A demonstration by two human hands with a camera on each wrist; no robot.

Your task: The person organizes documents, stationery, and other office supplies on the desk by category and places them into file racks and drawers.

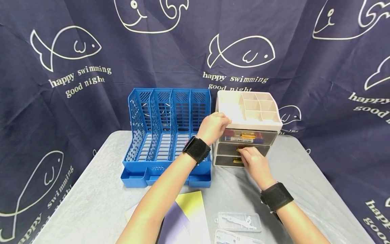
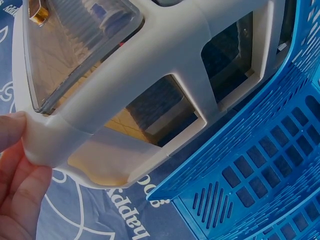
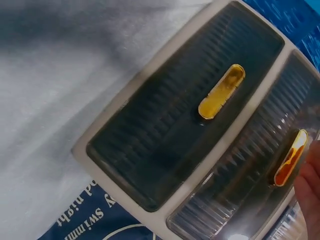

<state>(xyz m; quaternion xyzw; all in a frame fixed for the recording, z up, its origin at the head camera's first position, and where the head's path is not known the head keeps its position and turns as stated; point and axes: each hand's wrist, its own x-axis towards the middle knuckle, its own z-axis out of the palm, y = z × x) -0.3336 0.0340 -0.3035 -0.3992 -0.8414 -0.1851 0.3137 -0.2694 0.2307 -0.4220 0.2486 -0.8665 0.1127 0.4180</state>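
Two hands on drawer organizer (image 1: pixel 247 128), left hand (image 1: pixel 212 127) atop, right hand (image 1: pixel 254 162) at middle drawer (image 1: pixel 242 149)

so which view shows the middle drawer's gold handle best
The right wrist view: the middle drawer's gold handle shows close up beside the fingertips. In the head view the right hand mostly hides it. The left wrist view shows only the organizer's side and another drawer's handle.

A staged desk setup: fish-print backdrop cloth (image 1: pixel 61 101) behind a covered table (image 1: pixel 91 196) with desk organizers.
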